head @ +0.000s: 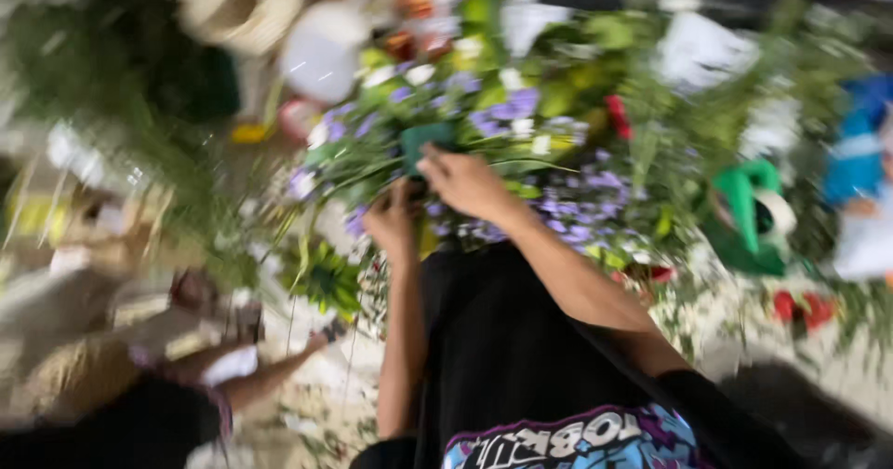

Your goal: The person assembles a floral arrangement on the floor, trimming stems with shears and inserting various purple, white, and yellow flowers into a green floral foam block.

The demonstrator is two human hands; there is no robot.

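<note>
The frame is heavily blurred. A flower arrangement [484, 125] of purple, white and yellow blooms with green leaves fills the middle. A dark green block [423, 137] sits in it. My right hand [470, 185] lies on top of the arrangement with its fingertips at the block; blur hides its grip. My left hand [393, 220] is curled in just below, closed on the arrangement's underside among the stems. My black printed shirt [521, 357] covers the lower middle.
Another person's arm and hand [279, 367] reach in at the lower left. A woven basket [237, 4] and a white bag [326, 50] are at the top left. A green object [749, 213] stands at right, a blue one [856, 143] beyond. Cut leaves litter the floor [791, 357].
</note>
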